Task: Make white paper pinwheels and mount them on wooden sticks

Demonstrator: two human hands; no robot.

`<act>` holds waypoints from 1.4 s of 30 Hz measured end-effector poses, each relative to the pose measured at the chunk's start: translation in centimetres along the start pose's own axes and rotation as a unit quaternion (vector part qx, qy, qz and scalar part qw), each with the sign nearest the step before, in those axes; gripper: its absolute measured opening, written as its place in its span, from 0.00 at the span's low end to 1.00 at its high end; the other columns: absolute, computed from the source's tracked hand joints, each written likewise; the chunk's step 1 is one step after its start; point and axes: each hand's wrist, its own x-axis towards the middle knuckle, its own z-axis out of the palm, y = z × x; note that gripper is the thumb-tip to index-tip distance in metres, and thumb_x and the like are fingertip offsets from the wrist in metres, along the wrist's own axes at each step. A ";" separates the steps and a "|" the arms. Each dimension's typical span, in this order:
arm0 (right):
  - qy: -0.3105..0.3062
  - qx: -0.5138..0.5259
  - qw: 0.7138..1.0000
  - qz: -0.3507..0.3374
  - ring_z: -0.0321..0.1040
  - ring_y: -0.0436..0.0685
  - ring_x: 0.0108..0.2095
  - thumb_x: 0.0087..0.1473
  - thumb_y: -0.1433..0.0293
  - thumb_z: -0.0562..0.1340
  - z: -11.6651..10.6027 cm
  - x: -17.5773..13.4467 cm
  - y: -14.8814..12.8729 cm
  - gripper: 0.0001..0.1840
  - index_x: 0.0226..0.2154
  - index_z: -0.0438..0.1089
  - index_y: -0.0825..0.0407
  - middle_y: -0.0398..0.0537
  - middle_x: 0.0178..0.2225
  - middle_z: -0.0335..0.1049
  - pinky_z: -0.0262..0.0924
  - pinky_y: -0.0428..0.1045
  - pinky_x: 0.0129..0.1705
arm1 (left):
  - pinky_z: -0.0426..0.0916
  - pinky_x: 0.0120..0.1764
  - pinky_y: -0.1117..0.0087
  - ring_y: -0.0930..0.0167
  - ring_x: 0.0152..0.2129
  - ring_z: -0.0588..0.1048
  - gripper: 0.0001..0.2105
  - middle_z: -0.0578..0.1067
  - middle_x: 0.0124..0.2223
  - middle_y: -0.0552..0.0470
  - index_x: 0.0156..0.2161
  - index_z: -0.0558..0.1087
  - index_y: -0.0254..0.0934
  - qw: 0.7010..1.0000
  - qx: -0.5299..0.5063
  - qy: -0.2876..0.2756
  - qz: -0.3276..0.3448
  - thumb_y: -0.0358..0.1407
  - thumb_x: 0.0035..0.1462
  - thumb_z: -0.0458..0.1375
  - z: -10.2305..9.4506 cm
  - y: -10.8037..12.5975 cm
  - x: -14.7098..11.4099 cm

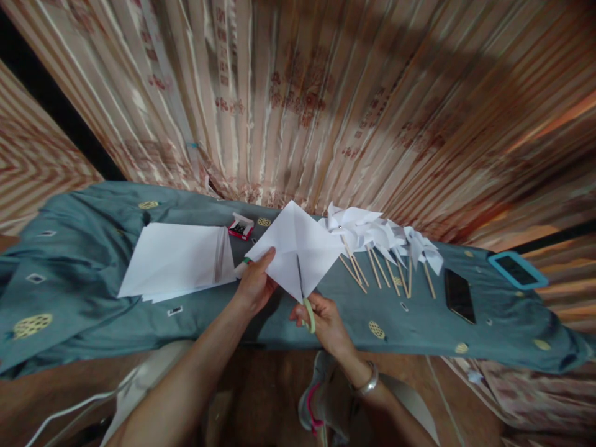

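My left hand [257, 280] pinches the left corner of a creased white paper square [291, 239], which is turned so a corner points toward me. In my right hand [326, 323] is a pair of scissors [309, 315] with light green handles. Their blades sit at the paper's near corner, where a dark slit runs up toward the middle. To the right lie several white paper pinwheels [354, 225] on thin wooden sticks. A stack of white paper [174, 257] rests left of my left hand.
A small red and white box [241, 226] with dark contents stands open behind the paper stack. A black phone [460, 296] and a blue-framed tablet [518, 270] lie on the right of the green cloth [288, 335]. A pleated curtain [298, 105] hangs behind.
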 end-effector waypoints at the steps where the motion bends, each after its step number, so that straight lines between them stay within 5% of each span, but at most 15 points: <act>1: 0.001 0.003 1.000 0.000 0.55 0.46 0.17 0.42 0.50 0.69 0.0 0.0 0.0 0.22 0.20 0.71 0.52 0.40 0.15 0.63 0.54 0.43 0.21 | 0.72 0.25 0.74 0.73 0.20 0.75 0.04 0.78 0.27 0.52 0.35 0.75 0.31 1.000 0.000 0.001 0.000 0.28 0.58 0.57 0.0 0.0 0.0; 16: -0.037 0.034 0.999 0.019 0.60 0.47 0.19 0.42 0.46 0.68 0.0 0.0 0.3 0.25 0.29 0.73 0.52 0.41 0.18 0.68 0.55 0.44 0.21 | 0.73 0.30 0.73 0.71 0.23 0.76 0.04 0.79 0.29 0.51 0.36 0.76 0.32 1.000 0.009 -0.004 0.026 0.29 0.56 0.60 -0.3 0.0 0.3; 20: -0.076 0.023 0.995 0.062 0.65 0.48 0.22 0.44 0.47 0.68 -1.2 -0.4 0.2 0.28 0.38 0.73 0.53 0.43 0.24 0.73 0.58 0.44 0.24 | 0.75 0.35 0.71 0.70 0.25 0.78 0.06 0.80 0.30 0.50 0.39 0.76 0.32 0.998 0.001 0.008 0.061 0.28 0.57 0.58 -0.9 1.0 1.1; 23: -0.093 0.005 0.992 0.085 0.66 0.48 0.23 0.44 0.49 0.68 -3.3 -0.5 0.0 0.26 0.36 0.73 0.53 0.44 0.25 0.74 0.59 0.45 0.26 | 0.76 0.39 0.68 0.70 0.28 0.79 0.08 0.80 0.32 0.51 0.42 0.75 0.34 0.996 -0.003 0.002 0.091 0.27 0.57 0.57 -1.4 2.0 1.5; 27: -0.002 -0.006 0.998 0.069 0.66 0.49 0.23 0.42 0.49 0.69 -6.5 -0.1 -0.2 0.27 0.35 0.74 0.53 0.46 0.26 0.75 0.59 0.46 0.26 | 0.76 0.37 0.69 0.71 0.27 0.79 0.10 0.81 0.32 0.51 0.42 0.75 0.34 0.994 0.007 0.021 0.106 0.26 0.53 0.60 -1.6 2.5 1.2; 32: 0.171 0.028 0.985 -0.024 0.67 0.51 0.25 0.38 0.49 0.71 -8.5 1.1 -0.6 0.28 0.37 0.74 0.51 0.45 0.28 0.75 0.59 0.47 0.27 | 0.74 0.30 0.70 0.67 0.25 0.79 0.07 0.80 0.27 0.49 0.33 0.76 0.31 0.995 0.095 -0.007 0.022 0.29 0.47 0.65 -1.6 0.6 0.6; 38: 0.160 0.020 0.986 -0.047 0.58 0.47 0.22 0.32 0.60 0.75 -7.8 1.6 -1.2 0.23 0.33 0.74 0.50 0.35 0.21 0.67 0.54 0.45 0.25 | 0.72 0.32 0.70 0.63 0.28 0.79 0.08 0.81 0.28 0.47 0.31 0.78 0.33 0.981 0.187 -0.045 -0.008 0.29 0.42 0.68 -2.2 -2.0 0.6; 42: 0.169 0.044 0.984 -0.024 0.51 0.44 0.18 0.27 0.63 0.76 -7.2 1.9 -1.0 0.23 0.30 0.72 0.51 0.30 0.16 0.59 0.49 0.45 0.23 | 0.73 0.36 0.68 0.62 0.34 0.80 0.08 0.81 0.33 0.45 0.35 0.78 0.34 0.987 0.147 -0.057 -0.038 0.31 0.47 0.66 -1.6 -1.9 0.4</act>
